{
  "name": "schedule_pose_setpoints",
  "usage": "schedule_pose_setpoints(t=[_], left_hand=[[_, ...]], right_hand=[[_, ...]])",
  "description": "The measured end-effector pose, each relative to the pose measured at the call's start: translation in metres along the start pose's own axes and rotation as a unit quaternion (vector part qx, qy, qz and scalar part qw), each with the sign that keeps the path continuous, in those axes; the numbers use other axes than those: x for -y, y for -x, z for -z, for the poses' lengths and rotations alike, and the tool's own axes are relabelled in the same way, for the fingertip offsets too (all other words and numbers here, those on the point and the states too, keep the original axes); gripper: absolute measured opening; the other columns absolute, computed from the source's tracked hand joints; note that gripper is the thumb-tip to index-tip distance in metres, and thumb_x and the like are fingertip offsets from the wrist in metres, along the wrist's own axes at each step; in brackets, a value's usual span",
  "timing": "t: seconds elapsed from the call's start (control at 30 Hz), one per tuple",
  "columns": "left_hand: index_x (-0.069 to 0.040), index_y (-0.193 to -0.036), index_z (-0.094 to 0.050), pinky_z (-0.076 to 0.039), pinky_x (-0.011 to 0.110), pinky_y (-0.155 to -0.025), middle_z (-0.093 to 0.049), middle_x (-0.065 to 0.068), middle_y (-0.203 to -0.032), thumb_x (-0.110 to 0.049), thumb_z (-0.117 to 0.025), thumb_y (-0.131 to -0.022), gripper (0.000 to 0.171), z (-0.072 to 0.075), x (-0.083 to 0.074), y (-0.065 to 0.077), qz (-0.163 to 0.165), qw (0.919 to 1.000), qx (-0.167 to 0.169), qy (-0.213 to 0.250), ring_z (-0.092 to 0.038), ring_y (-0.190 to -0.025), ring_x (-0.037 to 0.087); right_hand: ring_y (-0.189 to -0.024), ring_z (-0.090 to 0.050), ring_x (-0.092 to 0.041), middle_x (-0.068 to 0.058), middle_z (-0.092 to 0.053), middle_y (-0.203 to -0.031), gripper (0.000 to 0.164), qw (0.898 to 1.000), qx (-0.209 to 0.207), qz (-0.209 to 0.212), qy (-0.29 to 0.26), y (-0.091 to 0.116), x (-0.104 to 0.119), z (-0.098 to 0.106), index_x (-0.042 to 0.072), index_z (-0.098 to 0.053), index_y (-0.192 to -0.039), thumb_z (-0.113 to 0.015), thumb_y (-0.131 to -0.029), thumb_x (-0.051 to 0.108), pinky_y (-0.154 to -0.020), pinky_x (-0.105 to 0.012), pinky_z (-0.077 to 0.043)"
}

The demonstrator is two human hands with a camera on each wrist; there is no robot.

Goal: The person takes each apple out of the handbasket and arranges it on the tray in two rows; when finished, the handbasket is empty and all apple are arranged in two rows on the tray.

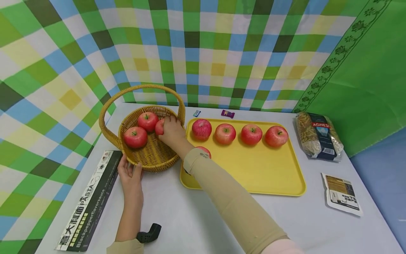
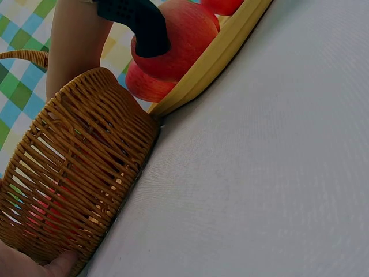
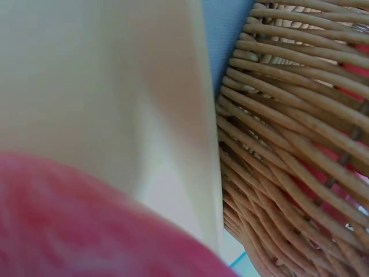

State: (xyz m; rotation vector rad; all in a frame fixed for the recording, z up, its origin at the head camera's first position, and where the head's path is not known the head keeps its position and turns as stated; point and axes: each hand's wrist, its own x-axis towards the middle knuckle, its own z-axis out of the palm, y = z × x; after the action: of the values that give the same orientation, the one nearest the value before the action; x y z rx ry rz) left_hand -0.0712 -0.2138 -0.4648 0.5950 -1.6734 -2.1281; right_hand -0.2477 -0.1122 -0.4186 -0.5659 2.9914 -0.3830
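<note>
My right hand (image 1: 173,132) reaches into the wicker basket (image 1: 152,165) and grips a red apple (image 1: 159,127), partly covered by the fingers. Beside it in the basket lie two more apples, one at the back (image 1: 147,121) and one at the left (image 1: 135,137). My left hand (image 1: 130,173) holds the basket low on its front left side, its thumb (image 2: 62,264) against the weave in the left wrist view. On the yellow tray (image 1: 253,176) several apples stand in a back row, including a darker apple (image 1: 201,129). Another apple (image 1: 205,151) is mostly hidden by the right sleeve.
A long black-and-white pasta box (image 1: 90,201) lies left of the basket. Two small wrapped packets, one blue (image 1: 197,113) and one purple (image 1: 227,113), lie behind the tray. Rightward are a pasta bag (image 1: 318,137) and a white-and-brown pouch (image 1: 342,194). The basket's tall handle (image 1: 142,86) arches above it.
</note>
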Motion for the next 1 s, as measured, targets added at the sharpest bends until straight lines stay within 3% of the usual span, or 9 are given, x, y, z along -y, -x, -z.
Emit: schedule_pose_setpoints(t=[0.5,0.73,1.0], left_hand=[[-0.025,-0.150,-0.020,-0.039,0.028,-0.105,-0.017,-0.004,-0.156,-0.008,-0.052,-0.099,0.062,-0.003,0.000,0.003,-0.013,0.9999,0.005,-0.001,-0.024,-0.142,0.021],[-0.027,-0.150,-0.020,-0.038,0.028,-0.105,-0.017,-0.004,-0.156,-0.008,-0.052,-0.099,0.062,-0.001,-0.003,0.003,-0.016,0.9998,0.006,-0.003,-0.024,-0.142,0.020],[-0.026,-0.150,-0.020,-0.037,0.028,-0.106,-0.017,-0.004,-0.156,-0.008,-0.052,-0.099,0.062,-0.001,-0.003,0.003,-0.016,0.9998,0.011,0.006,-0.023,-0.142,0.020]], right_hand=[[-0.114,-0.048,-0.025,-0.007,-0.050,-0.125,0.069,0.999,-0.017,0.017,-0.026,0.009,-0.007,0.008,0.009,-0.049,-0.130,-0.072,-0.078,0.048,-0.097,-0.033,-0.044],[-0.116,-0.046,-0.023,-0.007,-0.048,-0.131,0.074,0.994,-0.038,0.063,-0.086,0.032,-0.009,0.042,0.008,-0.047,-0.136,-0.072,-0.078,0.046,-0.095,-0.031,-0.046],[-0.115,-0.045,-0.017,-0.002,-0.049,-0.127,0.071,0.978,-0.081,0.089,-0.168,0.074,-0.028,0.086,0.012,-0.048,-0.134,-0.076,-0.077,0.044,-0.093,-0.031,-0.047]])
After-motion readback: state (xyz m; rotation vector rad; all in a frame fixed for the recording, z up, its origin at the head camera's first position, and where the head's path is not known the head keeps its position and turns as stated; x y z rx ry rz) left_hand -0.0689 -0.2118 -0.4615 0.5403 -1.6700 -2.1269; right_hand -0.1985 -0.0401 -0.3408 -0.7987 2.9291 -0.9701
